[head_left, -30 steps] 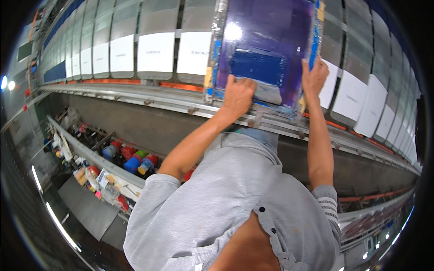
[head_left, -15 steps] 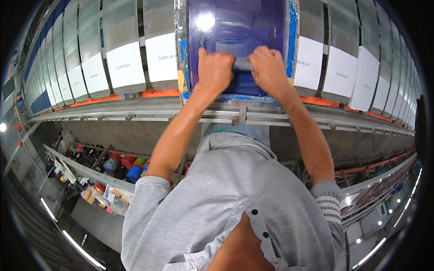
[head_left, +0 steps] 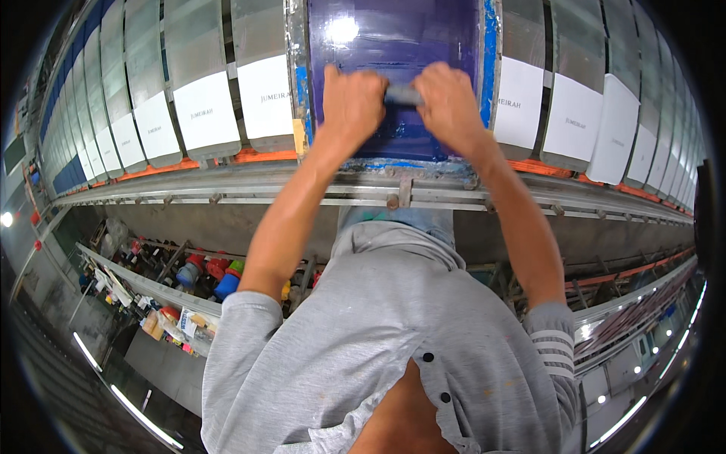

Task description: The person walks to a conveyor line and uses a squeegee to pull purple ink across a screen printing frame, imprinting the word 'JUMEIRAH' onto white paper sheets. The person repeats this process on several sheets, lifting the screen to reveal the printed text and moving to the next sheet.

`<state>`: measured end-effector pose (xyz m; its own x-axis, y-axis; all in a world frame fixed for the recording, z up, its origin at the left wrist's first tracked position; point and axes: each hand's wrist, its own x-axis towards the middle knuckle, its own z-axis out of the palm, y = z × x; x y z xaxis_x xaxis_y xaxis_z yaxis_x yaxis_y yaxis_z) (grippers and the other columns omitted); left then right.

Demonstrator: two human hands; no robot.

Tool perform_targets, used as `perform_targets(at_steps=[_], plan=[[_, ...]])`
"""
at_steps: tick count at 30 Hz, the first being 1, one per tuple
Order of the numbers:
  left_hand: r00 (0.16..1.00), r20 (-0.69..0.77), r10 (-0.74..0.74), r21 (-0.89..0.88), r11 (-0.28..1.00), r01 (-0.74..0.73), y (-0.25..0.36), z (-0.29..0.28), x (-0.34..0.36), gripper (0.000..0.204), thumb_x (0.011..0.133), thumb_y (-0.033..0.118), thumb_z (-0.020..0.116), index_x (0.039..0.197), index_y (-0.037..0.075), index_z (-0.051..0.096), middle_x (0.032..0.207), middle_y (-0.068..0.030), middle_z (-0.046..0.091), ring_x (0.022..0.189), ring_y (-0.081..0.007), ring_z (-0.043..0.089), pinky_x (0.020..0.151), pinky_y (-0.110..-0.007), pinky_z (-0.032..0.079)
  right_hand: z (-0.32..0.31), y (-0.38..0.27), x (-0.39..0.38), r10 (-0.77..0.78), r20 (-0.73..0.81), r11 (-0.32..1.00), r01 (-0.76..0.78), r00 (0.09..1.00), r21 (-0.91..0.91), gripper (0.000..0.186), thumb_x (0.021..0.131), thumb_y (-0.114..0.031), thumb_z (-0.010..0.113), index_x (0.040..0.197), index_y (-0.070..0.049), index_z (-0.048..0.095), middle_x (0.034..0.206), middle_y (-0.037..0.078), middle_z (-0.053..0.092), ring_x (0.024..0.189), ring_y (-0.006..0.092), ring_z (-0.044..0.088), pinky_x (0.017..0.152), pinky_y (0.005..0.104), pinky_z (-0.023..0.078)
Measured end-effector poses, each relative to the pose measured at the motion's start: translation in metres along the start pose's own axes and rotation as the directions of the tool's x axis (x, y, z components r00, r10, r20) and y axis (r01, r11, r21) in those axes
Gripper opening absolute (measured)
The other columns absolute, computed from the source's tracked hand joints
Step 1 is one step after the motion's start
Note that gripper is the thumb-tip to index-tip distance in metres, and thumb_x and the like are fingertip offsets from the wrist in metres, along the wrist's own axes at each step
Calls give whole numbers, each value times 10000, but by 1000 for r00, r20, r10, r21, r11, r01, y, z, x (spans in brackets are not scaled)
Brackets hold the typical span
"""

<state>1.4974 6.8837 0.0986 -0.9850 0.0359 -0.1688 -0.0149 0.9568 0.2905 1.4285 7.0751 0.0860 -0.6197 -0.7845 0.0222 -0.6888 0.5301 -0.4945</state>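
Note:
Both my arms stretch forward over a screen-printing frame (head_left: 491, 64), which has a purple mesh (head_left: 404, 34) and blue tape along its edges. My left hand (head_left: 353, 102) and my right hand (head_left: 448, 104) are closed around the two ends of a grey squeegee (head_left: 404, 95). Its handle shows between my fists, lying crosswise over the mesh. The squeegee's lower edge is hidden, so I cannot tell how firmly it meets the screen. Dark blue ink coats the mesh near my hands, and a bright light reflects at the upper left.
White printed sheets (head_left: 203, 112) lie on a long row of slanted grey boards to both sides. One sheet (head_left: 614, 132) at right hangs past its board. A metal rail (head_left: 249, 189) runs along the near edge. Colourful containers (head_left: 227, 285) crowd a low shelf at left.
My two fists and the squeegee have moved slightly farther away over the mesh. The squeegee now tilts a little, and my grip stays closed.

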Motion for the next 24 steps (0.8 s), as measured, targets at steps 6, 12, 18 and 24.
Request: perform_targets(at_steps=[6, 12, 18, 24], plan=[[989, 144, -31, -50, 998, 38, 20, 4, -55, 319, 717, 32, 681, 978, 159, 813, 839, -102, 756, 759, -282, 711, 744, -439, 380, -10, -34, -55, 104, 119, 978, -123, 987, 165, 377, 826, -281, 803, 1096, -36, 708, 1079, 121, 693, 1101, 302, 622, 923, 456, 486], [998, 29, -59, 38, 998, 58, -9, -17, 25, 321, 754, 26, 653, 989, 169, 820, 823, -133, 753, 756, -299, 715, 753, -442, 412, -32, 56, -24, 410, -353, 908, -415, 841, 65, 615, 901, -453, 769, 1271, 27, 660, 1221, 211, 640, 1165, 369, 584, 988, 445, 493], [990, -136, -27, -26, 999, 24, 18, 10, -35, 378, 755, -66, 606, 1041, 118, 772, 1035, -99, 771, 937, -250, 730, 791, -436, 370, 21, 89, -36, 586, -369, 768, -640, 721, -32, 705, 862, -394, 789, 1348, 67, 570, 1209, 217, 562, 1152, 400, 549, 982, 483, 485], [956, -293, -10, -85, 996, -16, 41, 29, -110, 352, 753, -24, 611, 1093, 28, 685, 1119, -107, 718, 1052, -231, 678, 788, -427, 372, 14, 88, -29, 511, -449, 827, -562, 733, 24, 574, 800, -243, 794, 1253, 53, 603, 1134, 217, 586, 1112, 391, 573, 966, 492, 477]])
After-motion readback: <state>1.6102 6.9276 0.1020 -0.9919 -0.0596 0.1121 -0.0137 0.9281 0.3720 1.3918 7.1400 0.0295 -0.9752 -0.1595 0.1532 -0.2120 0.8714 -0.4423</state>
